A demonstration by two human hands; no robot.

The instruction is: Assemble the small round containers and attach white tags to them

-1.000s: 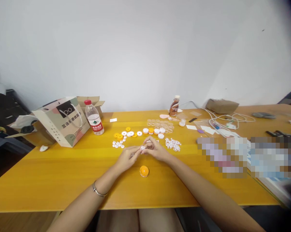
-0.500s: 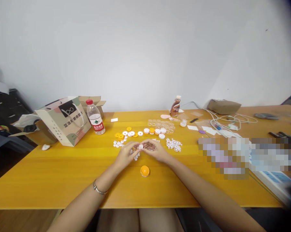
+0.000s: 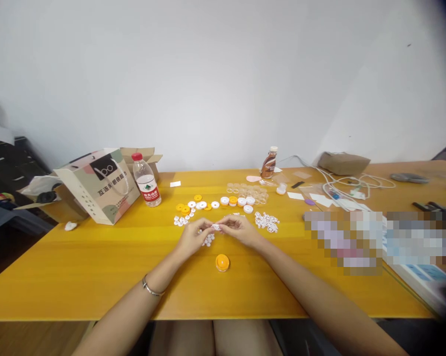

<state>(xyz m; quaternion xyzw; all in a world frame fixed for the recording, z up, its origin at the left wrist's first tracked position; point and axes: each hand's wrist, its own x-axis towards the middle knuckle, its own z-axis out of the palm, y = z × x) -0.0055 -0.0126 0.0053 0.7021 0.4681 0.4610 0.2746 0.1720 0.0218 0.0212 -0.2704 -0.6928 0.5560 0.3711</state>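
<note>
Between their fingertips, my left hand (image 3: 195, 234) and my right hand (image 3: 239, 230) both pinch one small white plastic piece (image 3: 216, 227), held just above the table. Its exact kind is too small to make out. Small round white pieces (image 3: 208, 240) lie beneath my left fingers, partly covered by them. Nearer to me on the table sits an orange and white round part (image 3: 222, 262) with a domed middle. Beyond my hands stretches a row of white and orange discs (image 3: 241, 201). Several white cut-out pieces (image 3: 266, 221) lie to the right of my right hand.
Clear plastic rings (image 3: 260, 196) lie behind the discs. On the left stand a water bottle (image 3: 147, 183) and a paper bag (image 3: 104, 190). A brown drink bottle (image 3: 269, 163) is at the back. White cables (image 3: 329, 180) and paper cards lie to the right.
The small white piece has been tilted between my fingertips, now looking flatter. My right fingers have shifted slightly; both arms stay nearly in place.
</note>
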